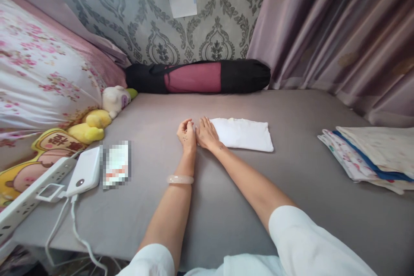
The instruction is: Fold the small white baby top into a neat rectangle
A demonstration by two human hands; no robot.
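Observation:
A folded white cloth point(244, 134) lies flat on the grey bed sheet, its long side running left to right. My right hand point(206, 133) rests palm down at the cloth's left end, fingers stretched out and close together. Just left of it, my left hand point(186, 134) is turned on its side with the fingers curled in. Nothing shows in that hand, and it sits beside my right hand, off the cloth. A pale bangle point(180, 179) circles my left wrist.
A stack of folded cloths point(371, 155) lies at the right. A black and pink roll bag point(194, 76) lies along the wall. At the left are plush toys point(89, 127), a white power bank point(84, 170) with cables, a power strip point(32, 196) and a blurred packet point(116, 164).

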